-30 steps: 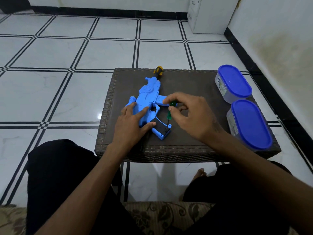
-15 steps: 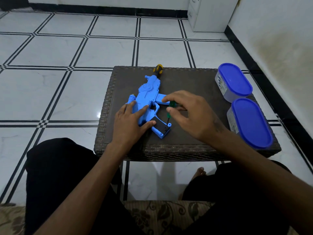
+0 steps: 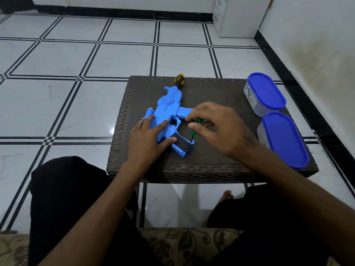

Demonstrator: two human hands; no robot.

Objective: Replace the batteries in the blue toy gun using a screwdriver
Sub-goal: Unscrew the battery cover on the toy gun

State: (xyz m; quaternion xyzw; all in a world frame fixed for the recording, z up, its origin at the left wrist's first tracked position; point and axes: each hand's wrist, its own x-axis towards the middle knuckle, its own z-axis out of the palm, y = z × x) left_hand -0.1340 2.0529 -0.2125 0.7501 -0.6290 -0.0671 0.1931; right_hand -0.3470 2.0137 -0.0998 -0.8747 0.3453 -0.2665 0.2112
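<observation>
Starting nearest the camera, we note the person's dark-clad knees at either side of a patterned cushion edge, with both forearms reaching forward over the wicker table [image 3: 211, 169]. We record the left hand [image 3: 148, 143] lying with straight fingers spread flat across the rear body of the blue toy gun [image 3: 169, 116], the thumb resting against the edge of the black battery cover [image 3: 182, 142] on the grip; in our judgement this pins the toy to the table so it does not twist under the tool. The right hand [image 3: 217, 127] pinches the green handle of the screwdriver [image 3: 194, 132] between curled fingertips and thumb, the shaft standing steeply with its tip at the near corner of the cover, which suggests a fastening screw is being worked; we cannot see the screw itself. The cover appears in place, so we judge the task to be at an early stage, with no batteries in view. The gun lies on its side near the table's middle, its grip nearest the person and its far end touching a yellow-and-black handle [image 3: 179, 80] at the far edge. To the right stand two blue-lidded containers [image 3: 269, 93], well apart from the work. Beyond lies the tiled floor [image 3: 76, 54].
</observation>
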